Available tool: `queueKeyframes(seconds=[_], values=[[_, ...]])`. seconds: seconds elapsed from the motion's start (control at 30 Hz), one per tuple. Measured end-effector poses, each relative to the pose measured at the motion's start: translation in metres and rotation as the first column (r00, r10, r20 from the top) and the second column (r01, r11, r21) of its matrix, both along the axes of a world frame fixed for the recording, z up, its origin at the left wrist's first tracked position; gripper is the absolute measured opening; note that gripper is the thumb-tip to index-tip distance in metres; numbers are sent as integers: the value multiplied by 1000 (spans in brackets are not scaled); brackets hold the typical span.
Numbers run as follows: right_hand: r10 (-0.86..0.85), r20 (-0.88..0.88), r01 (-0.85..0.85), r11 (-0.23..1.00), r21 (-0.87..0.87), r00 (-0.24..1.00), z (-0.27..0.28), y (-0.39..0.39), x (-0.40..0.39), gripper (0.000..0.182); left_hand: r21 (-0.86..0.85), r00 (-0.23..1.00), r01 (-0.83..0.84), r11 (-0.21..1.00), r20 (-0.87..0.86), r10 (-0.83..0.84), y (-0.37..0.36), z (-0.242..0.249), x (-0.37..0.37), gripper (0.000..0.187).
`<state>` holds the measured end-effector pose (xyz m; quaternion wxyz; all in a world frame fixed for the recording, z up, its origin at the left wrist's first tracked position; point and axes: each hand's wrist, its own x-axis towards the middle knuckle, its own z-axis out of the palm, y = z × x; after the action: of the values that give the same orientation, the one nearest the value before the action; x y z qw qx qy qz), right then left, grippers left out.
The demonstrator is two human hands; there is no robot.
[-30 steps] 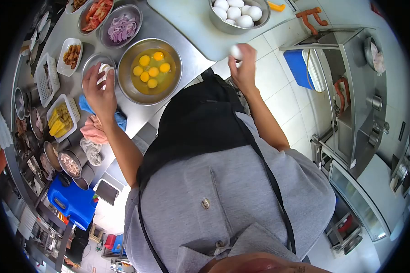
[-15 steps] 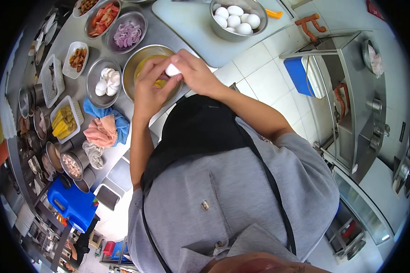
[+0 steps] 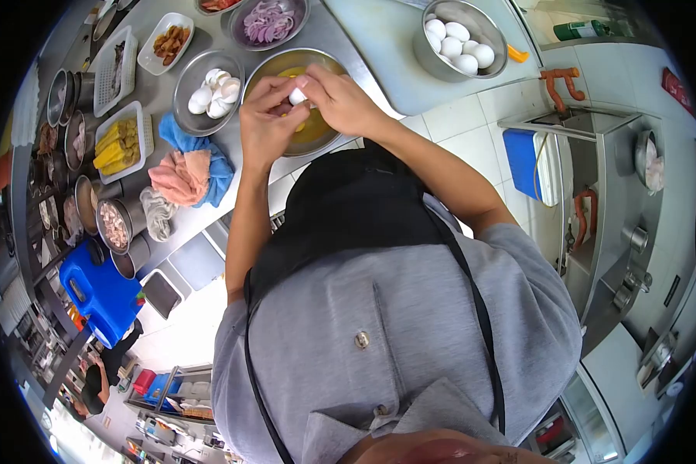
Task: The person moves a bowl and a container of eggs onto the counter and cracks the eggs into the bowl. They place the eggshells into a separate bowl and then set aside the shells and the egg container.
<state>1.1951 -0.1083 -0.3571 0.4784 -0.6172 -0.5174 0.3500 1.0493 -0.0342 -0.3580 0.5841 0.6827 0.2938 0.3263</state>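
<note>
A white egg (image 3: 297, 97) is pinched between the fingers of my left hand (image 3: 268, 121) and my right hand (image 3: 343, 102), which meet over a steel bowl (image 3: 321, 145) of yellow liquid egg. Both hands are closed on it; fingers hide much of the egg. Beside my left hand, a second metal bowl (image 3: 179, 98) contains white eggshells (image 3: 216, 93). Several whole white eggs (image 3: 466, 63) lie in a deeper steel bowl (image 3: 429, 58) on the pale cutting board (image 3: 390, 66), beyond my right hand.
Sliced purple onion (image 3: 269, 23) fills a bowl near the top. Left of the shell bowl are a tub of browned pieces (image 3: 170, 45), a white basket of yellow food (image 3: 119, 147) and crumpled cloths (image 3: 184, 174). A person (image 3: 97, 387) is visible at lower left.
The view has shifted, so the bowls and board appear farther right and higher. My hands remain together on the egg above the bowl, with the fingers slightly rearranged.
</note>
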Motion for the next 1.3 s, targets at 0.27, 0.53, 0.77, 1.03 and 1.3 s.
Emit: queueKeyframes(seconds=[0.27,0.53,0.77,1.03,1.3], values=[[112,292,-134,990,54,950,-2,9,21,31,83,988,141,987,-78,-135,18,5,-12,40],[56,694,-165,982,92,717,27,17,26,40,349,977,154,924,-192,-90,24,31,-8,43],[17,232,-79,963,259,973,36,6,32,45,171,999,-16,985,47,9,26,22,-9,41],[30,848,131,985,-116,529,56,-62,202,34,385,874,-305,871,-249,417,98,2,-94,47],[564,665,-114,798,-592,489,45,-58,227,48,511,730,-326,796,-398,555,103,10,-97,72]])
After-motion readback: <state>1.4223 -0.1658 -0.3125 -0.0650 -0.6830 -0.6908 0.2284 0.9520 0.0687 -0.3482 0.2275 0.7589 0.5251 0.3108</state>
